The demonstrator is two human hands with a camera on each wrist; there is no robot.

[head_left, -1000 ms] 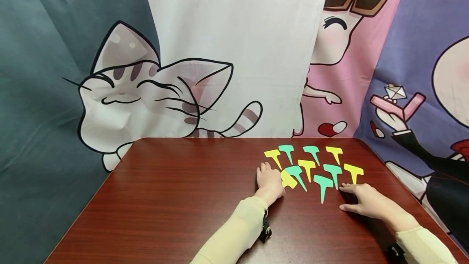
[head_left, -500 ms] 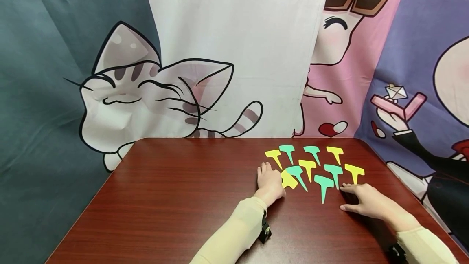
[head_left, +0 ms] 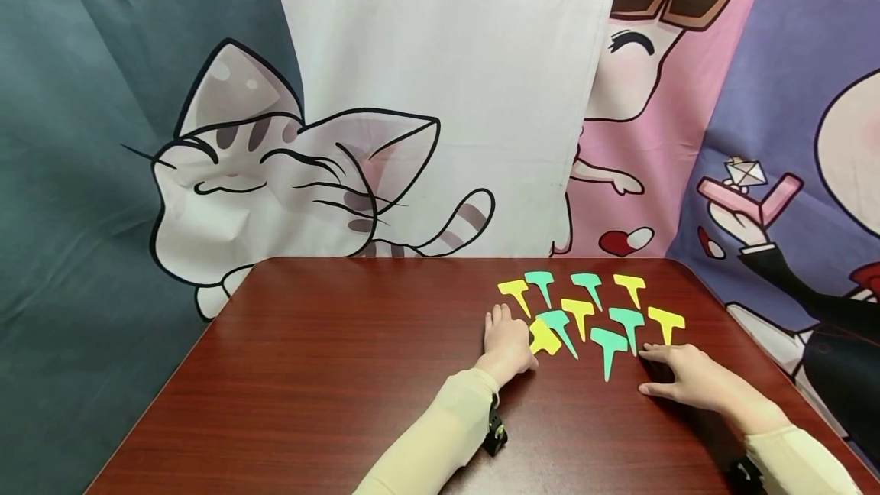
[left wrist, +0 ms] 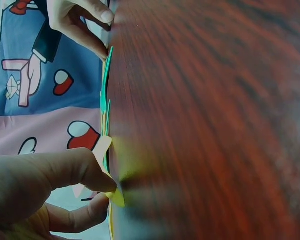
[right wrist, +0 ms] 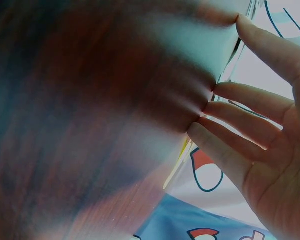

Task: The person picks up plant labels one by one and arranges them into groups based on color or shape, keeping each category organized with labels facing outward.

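Note:
My left hand (head_left: 506,344) is low over the table, at the left end of a cluster of flat T-shaped plant labels. Between its thumb and a finger it pinches a yellow plant label (head_left: 545,338), whose yellow end (left wrist: 118,198) shows past the fingertips in the left wrist view. A green plant label (head_left: 558,327) lies just right of it. On the other side, my right hand (head_left: 694,378) rests its fingertips on the table, fingers spread and fairly straight, holding nothing. Nearest to it are a yellow plant label (head_left: 666,322) and a green plant label (head_left: 627,325).
Several more yellow and green plant labels lie flat toward the back, among them a green one (head_left: 539,286) and a yellow one (head_left: 629,288). The brown wooden table (head_left: 330,373) ends at a printed cloth backdrop (head_left: 440,59).

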